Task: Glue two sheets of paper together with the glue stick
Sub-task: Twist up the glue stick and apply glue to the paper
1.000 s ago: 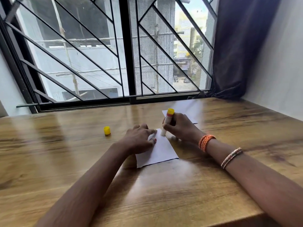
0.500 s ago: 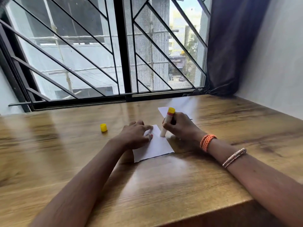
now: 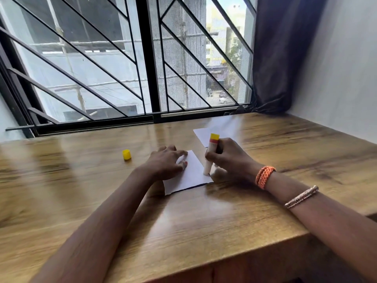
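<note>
The right hand (image 3: 228, 158) is gripping the glue stick (image 3: 211, 154) around its white barrel, fingers curled round it, and is holding it nearly upright with the yellow twist end up and the glue end pressing down on the near sheet of paper (image 3: 190, 174), close to that sheet's right edge. Held this way, the stick is likely laying glue along the margin where the two sheets will be bonding. The left hand (image 3: 166, 165) is lying on the left part of the same sheet with its fingers spread and fairly flat, holding nothing; it is probably pinning the paper so that the dragging stick is not pulling it across the glossy wooden bench (image 3: 204, 221). The second sheet of paper (image 3: 201, 134) is waiting farther back on the bench, just behind the right hand and partly hidden by it, apart from the first sheet and within easy reach for laying on once the glue is down. The yellow cap (image 3: 126, 154) is standing by itself to the left, well apart from both sheets, seemingly parked where it is not getting in the way

Counting: two sheets of paper, one glue stick, one loose cap, two hands at work. On the right forearm an orange woven band (image 3: 264, 176) is sitting at the wrist and a beaded bracelet (image 3: 302, 196) farther up
</note>
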